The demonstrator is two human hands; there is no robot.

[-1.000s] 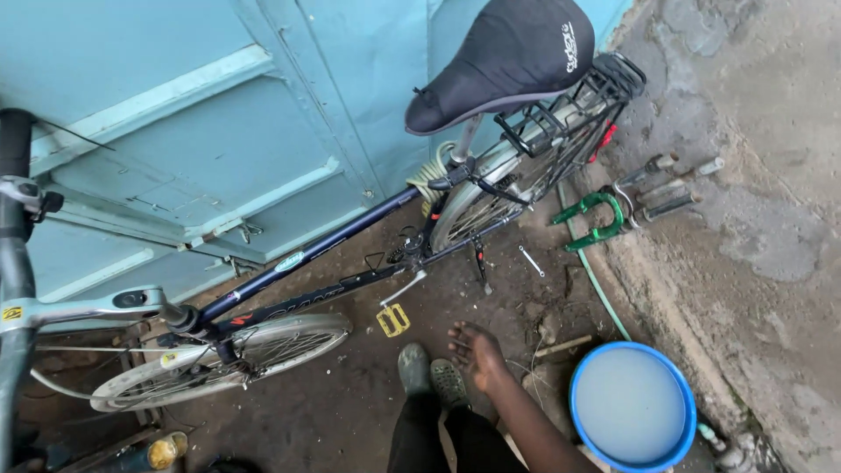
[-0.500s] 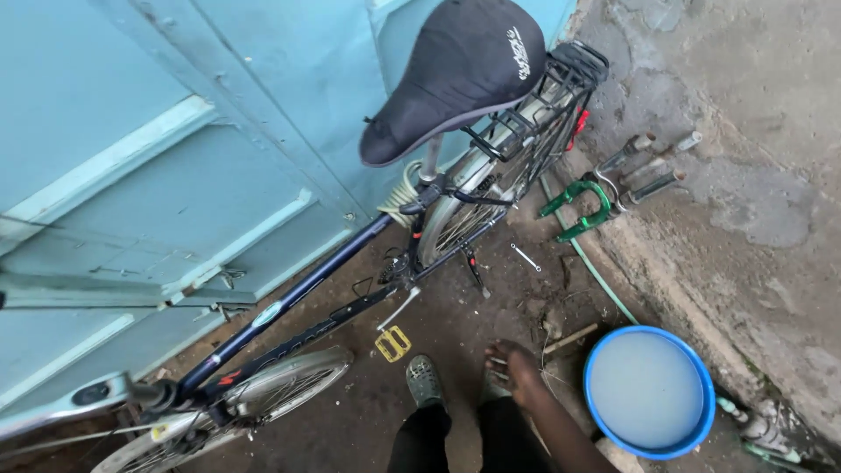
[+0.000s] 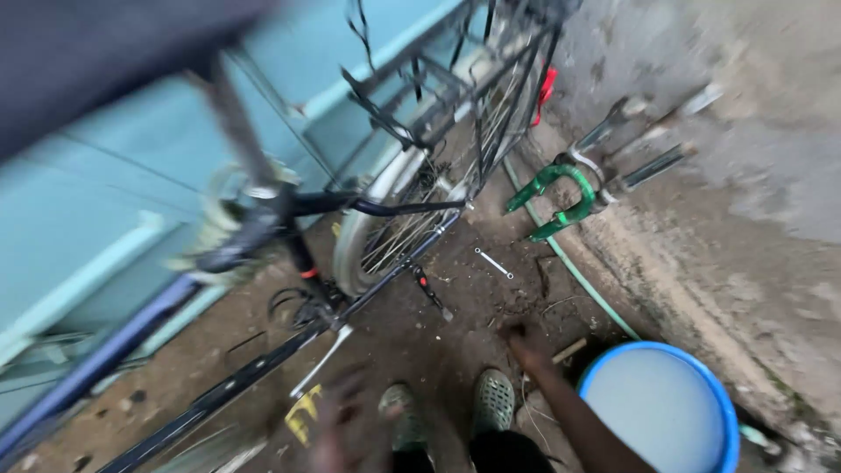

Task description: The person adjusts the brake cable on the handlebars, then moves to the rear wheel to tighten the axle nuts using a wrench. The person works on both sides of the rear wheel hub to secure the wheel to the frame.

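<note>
The right hand reaches down to the dirt floor beside the bike's rear wheel, short of a small spanner; its fingers' spread is blurred and I cannot tell. Picking up looks the step; it calls for closing on the spanner.

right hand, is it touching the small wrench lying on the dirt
Apart. The head view shows the right hand reaching down near the ground, with bare dirt plainly between it and the small wrench.

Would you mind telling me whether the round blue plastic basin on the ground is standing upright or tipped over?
Upright. The round blue plastic basin sits with its rim facing up and its pale inside showing, beside the right hand that reaches to the dirt ground.
</note>
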